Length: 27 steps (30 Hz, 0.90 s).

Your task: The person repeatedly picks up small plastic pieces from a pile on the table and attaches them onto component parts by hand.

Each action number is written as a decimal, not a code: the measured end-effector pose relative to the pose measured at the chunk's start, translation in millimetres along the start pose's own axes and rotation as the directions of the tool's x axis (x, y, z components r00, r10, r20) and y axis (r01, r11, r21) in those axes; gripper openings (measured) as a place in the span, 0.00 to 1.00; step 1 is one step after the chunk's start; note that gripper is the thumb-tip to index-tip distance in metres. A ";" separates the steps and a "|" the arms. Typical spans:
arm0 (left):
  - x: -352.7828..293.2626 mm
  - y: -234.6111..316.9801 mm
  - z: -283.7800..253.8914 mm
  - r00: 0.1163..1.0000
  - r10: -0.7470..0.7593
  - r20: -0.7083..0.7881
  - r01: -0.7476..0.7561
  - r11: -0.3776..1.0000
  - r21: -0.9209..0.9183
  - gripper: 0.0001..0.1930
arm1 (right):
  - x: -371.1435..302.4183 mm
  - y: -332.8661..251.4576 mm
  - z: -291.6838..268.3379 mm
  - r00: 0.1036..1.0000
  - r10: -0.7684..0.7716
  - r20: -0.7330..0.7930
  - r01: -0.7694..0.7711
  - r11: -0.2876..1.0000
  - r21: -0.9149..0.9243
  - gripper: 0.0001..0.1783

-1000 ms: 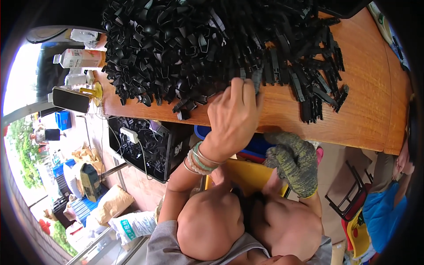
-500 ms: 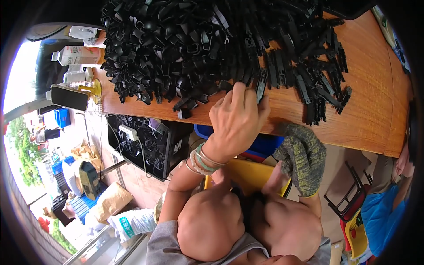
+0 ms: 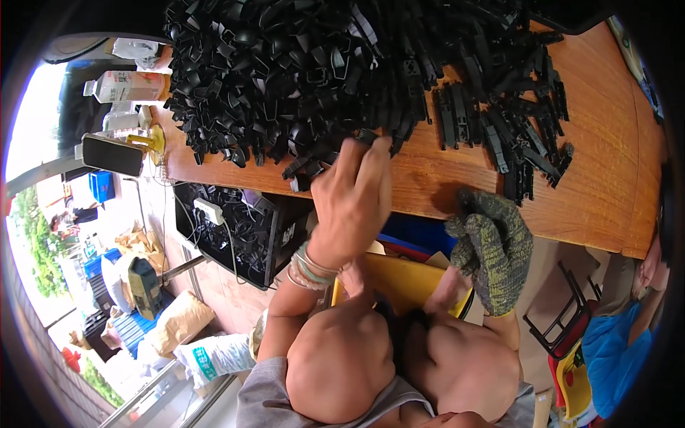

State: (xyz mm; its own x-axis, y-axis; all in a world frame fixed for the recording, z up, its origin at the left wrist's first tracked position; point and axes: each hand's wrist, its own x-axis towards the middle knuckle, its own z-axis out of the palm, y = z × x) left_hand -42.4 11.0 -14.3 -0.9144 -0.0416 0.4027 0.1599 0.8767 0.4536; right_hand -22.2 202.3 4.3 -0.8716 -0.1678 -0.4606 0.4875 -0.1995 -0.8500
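My bare left hand (image 3: 353, 200), with bracelets at the wrist, reaches over the table's front edge to the near rim of a big pile of small black plastic pieces (image 3: 250, 78). Its fingers are bent and a little blurred, closed downward. Their tips touch the pile beside a small dark piece (image 3: 367, 135), and what they pinch, if anything, is hidden. My right hand (image 3: 499, 250) wears a grey-and-yellow knitted glove and hovers just off the table edge. Its fingers are curled closed, and their inner side cannot be seen. Long narrow black plastic strips (image 3: 492, 139) lie in loose rows to the right.
Below the table's edge a yellow bin (image 3: 399, 274) stands between my legs, with a blue container (image 3: 421, 232) behind it. A black crate of dark parts (image 3: 235, 228) is at left, with a power strip (image 3: 208, 212) on it. A phone (image 3: 112, 155) stands on a holder.
My left hand has moved left along the pile's near rim, away from the strips. A long strip beside its thumb no longer shows there. My gloved right hand has barely shifted.
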 end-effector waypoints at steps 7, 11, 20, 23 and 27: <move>8.2 -12.2 -10.5 0.987 0.076 0.142 -0.086 0.994 0.070 0.06 | 4.4 -6.3 3.7 0.999 -0.028 -0.017 0.028 1.000 0.011 0.16; 2.9 -11.0 -15.4 0.997 0.019 0.073 -0.022 0.999 0.041 0.07 | 6.5 -6.9 -2.6 0.999 0.003 0.036 -0.002 1.000 -0.012 0.16; -5.2 -10.0 -15.7 0.994 -0.092 0.055 0.083 0.986 0.142 0.04 | 6.9 -5.3 -3.3 0.998 0.058 0.007 -0.058 0.997 0.048 0.16; -7.1 -11.3 -11.0 0.990 -0.114 0.083 0.097 0.978 0.184 0.04 | 6.9 -5.7 1.3 0.999 0.052 -0.001 -0.051 0.992 0.118 0.17; -8.7 -9.4 -5.2 0.990 -0.048 0.130 0.057 0.996 -0.070 0.05 | 5.3 -13.4 -3.1 0.993 0.117 0.010 -0.117 0.992 0.040 0.16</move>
State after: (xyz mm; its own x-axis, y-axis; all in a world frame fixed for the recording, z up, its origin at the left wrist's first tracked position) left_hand -34.1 0.6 -17.9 -0.9615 -0.0207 0.2739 0.1330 0.8372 0.5304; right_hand -33.5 207.1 12.4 -0.8082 -0.1994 -0.5541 0.5878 -0.2166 -0.7795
